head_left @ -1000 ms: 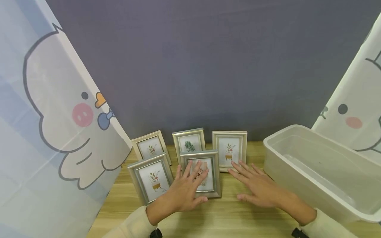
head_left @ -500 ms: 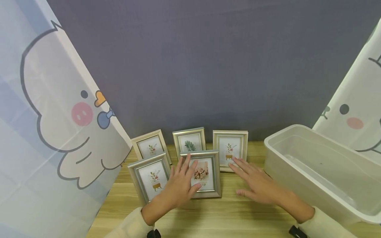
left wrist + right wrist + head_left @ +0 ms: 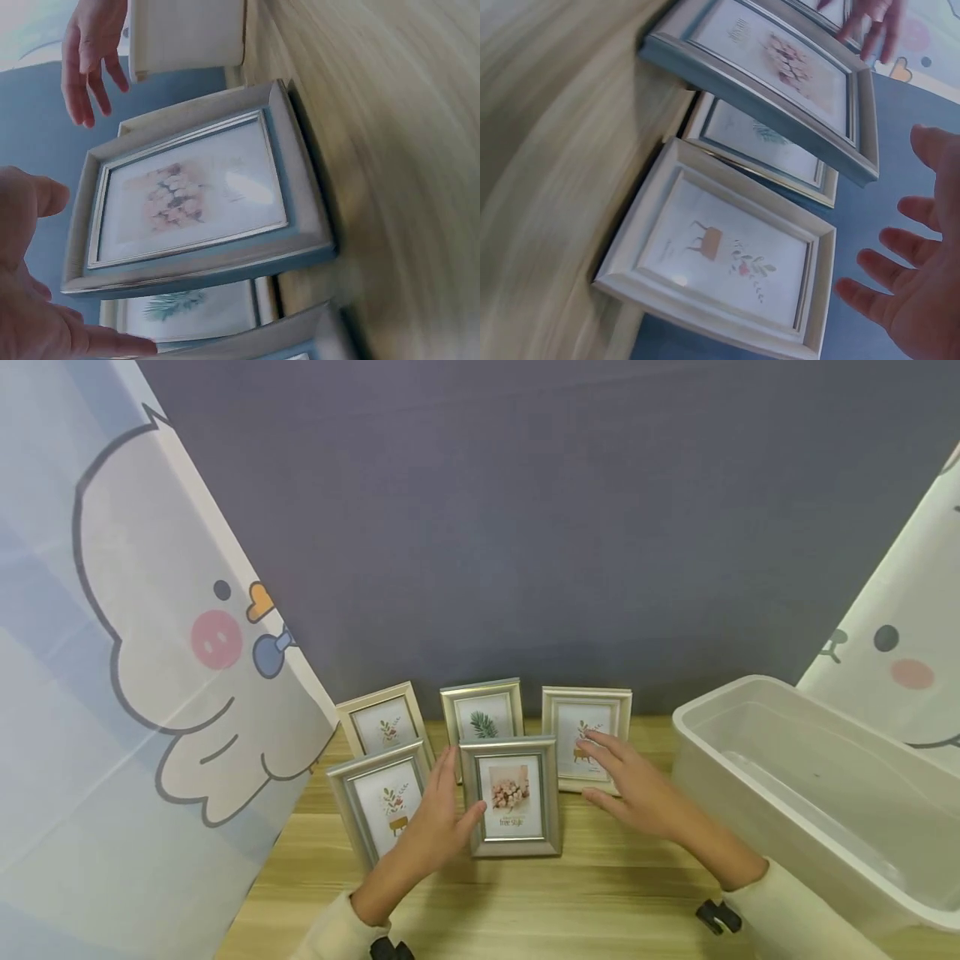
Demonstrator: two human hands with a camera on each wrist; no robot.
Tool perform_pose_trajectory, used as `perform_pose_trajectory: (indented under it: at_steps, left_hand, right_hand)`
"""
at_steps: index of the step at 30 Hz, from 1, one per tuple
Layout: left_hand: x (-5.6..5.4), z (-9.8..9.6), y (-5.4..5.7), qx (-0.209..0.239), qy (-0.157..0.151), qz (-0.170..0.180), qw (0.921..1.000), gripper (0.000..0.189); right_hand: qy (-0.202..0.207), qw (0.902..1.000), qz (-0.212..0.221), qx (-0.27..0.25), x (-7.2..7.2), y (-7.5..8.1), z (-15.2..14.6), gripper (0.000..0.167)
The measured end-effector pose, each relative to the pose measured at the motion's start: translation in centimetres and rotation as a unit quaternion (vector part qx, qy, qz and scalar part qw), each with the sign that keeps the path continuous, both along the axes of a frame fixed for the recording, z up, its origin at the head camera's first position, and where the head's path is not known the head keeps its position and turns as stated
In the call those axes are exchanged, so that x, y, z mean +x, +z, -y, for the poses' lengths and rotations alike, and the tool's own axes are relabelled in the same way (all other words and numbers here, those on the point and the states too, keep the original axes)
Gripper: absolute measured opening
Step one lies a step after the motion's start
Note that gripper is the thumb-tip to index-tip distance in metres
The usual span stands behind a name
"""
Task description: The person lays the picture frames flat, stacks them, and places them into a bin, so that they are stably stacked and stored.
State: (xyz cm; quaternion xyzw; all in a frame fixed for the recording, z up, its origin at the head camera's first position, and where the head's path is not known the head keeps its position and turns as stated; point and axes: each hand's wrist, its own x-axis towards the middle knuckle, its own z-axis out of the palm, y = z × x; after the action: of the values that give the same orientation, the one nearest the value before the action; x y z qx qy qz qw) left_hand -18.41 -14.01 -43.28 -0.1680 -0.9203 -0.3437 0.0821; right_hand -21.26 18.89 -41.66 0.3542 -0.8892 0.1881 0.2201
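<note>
My left hand (image 3: 435,827) hovers between two silver picture frames, thumb spread from straight fingers and holding nothing. In front of the right-hand one, a silver frame with a pink flower photo (image 3: 512,793), its thumb overlaps the edge. The other silver frame (image 3: 348,806), showing a potted plant, is partly behind that hand. My right hand (image 3: 637,785) is raised before the cream frame (image 3: 549,735) at the back right, fingers loosely bent around no object; the right wrist view shows its fingertips apart from that frame. Behind the flower photo, a gold-edged frame with a green leaf (image 3: 483,714) is partly hidden.
Another cream frame (image 3: 382,718) stands at the back left. A deep off-white plastic bin (image 3: 757,827) sits on the right of the wooden table (image 3: 585,902). A dark grey cloth (image 3: 487,527) hangs behind, with cartoon-printed sheets (image 3: 165,635) at both sides.
My left hand has slid left off the flower photo and turned edge-on, uncovering the picture. My right hand has lifted slightly and its fingers have drawn closer together. The frames stay put.
</note>
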Motion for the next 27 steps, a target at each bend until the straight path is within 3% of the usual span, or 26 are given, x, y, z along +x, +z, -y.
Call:
perform_pose_trajectory:
  at_steps: [4, 9, 20, 27]
  left_hand:
    - [-0.3, -0.1, -1.2, 0.051, 0.005, 0.035, 0.9981, 0.093]
    - [-0.7, 0.0, -2.4, 0.073, 0.016, 0.068, 0.9948, 0.09]
    - [-1.9, 0.2, -3.7, 0.087, 0.014, 0.067, 0.9939, 0.076]
    - [-2.0, 0.2, -4.1, 0.071, 0.012, 0.069, 0.995, 0.069]
  right_hand:
    - [0.001, 0.9997, 0.007, -0.023, -0.9, 0.7, 0.9, 0.061]
    - [0.005, 0.9989, 0.018, -0.042, -1.8, 1.3, 2.8, 0.053]
    - [0.014, 0.9963, 0.027, -0.08, -3.8, 2.2, 6.1, 0.043]
    - [0.002, 0.9955, 0.065, -0.069, -4.4, 2.4, 7.5, 0.038]
